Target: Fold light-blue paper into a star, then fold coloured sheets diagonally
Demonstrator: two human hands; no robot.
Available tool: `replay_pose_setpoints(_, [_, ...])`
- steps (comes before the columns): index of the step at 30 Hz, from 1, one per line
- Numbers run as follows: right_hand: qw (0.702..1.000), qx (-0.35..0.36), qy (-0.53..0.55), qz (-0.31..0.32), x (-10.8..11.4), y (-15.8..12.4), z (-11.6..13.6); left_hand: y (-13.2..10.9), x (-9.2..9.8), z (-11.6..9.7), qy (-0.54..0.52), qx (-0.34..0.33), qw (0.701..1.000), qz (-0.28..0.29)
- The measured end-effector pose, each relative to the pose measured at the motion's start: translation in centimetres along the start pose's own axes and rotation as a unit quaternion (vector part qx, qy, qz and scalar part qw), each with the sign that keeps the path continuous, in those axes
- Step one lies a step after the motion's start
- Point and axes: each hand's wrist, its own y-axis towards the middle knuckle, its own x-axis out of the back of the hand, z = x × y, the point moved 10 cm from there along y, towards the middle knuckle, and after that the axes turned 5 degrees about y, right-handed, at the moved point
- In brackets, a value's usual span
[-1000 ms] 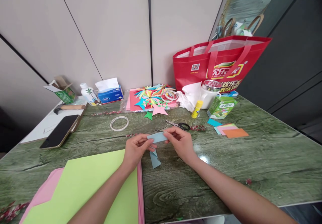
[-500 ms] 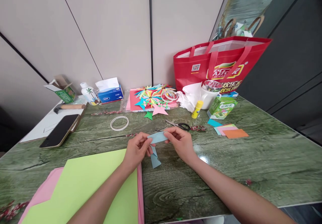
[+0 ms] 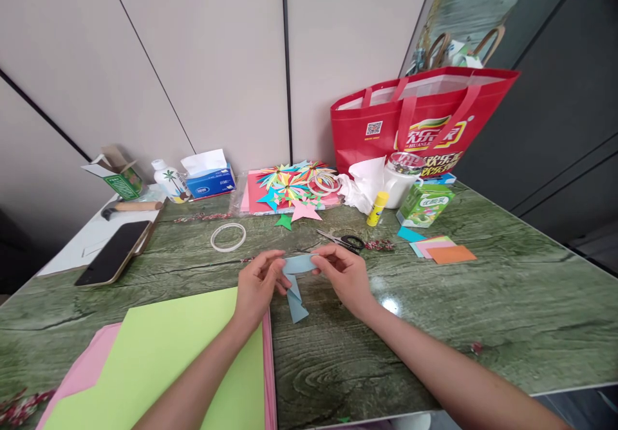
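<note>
A light blue strip of paper (image 3: 299,264) is stretched between my two hands above the table. My left hand (image 3: 258,285) pinches its left end between thumb and fingers. At the right end, the thumb and fingers of my right hand (image 3: 345,279) are closed on it. Below the strip, close to my left fingers, lie folded light blue paper pieces (image 3: 297,308); whether they touch the hand I cannot tell. Scissors (image 3: 342,240) with black handles rest just beyond my right hand. Light green paper sheets (image 3: 164,353), over pink ones (image 3: 91,362), lie under my left forearm.
Tape roll (image 3: 228,237), phone (image 3: 116,253) and hammer (image 3: 132,206) are on the left. Folded paper stars (image 3: 290,188) lie at the back. A yellow glue stick (image 3: 377,209), green carton (image 3: 425,205), colored paper slips (image 3: 454,254) and red bag (image 3: 367,127) are on the right.
My left hand has shifted slightly left and its fingers have moved on the strip's end. Both hands still hold the strip; the view has moved a little.
</note>
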Motion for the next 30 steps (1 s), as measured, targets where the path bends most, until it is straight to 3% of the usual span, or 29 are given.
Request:
replay_pose_setpoints(3, [0.996, 0.077, -0.051, 0.007, 0.0, -0.2, 1.7, 0.2, 0.2, 0.5, -0.028, 0.017, 0.999, -0.007])
replay_pose_setpoints(7, [0.976, 0.169, -0.120, 0.064, -1.4, -1.0, 3.6, 0.4, -0.3, 1.0, -0.111, 0.045, 0.993, 0.018])
replay_pose_setpoints(14, [0.955, 0.231, -0.118, 0.141, -3.1, -1.9, 4.6, 0.1, -1.7, 1.2, -0.229, 0.083, 0.967, 0.072])
replay_pose_setpoints(19, [0.956, 0.226, -0.122, 0.141, -3.1, -1.8, 4.3, -0.2, -2.2, 1.1, -0.235, 0.092, 0.963, 0.092])
replay_pose_setpoints(26, [0.975, 0.130, -0.069, 0.168, -3.2, -1.4, 2.3, -0.2, -2.5, 1.3, -0.193, 0.102, 0.970, 0.107])
replay_pose_setpoints(30, [0.981, 0.121, -0.092, 0.124, -2.5, -1.1, 2.3, -0.2, -2.9, 1.5, -0.174, 0.101, 0.971, 0.132])
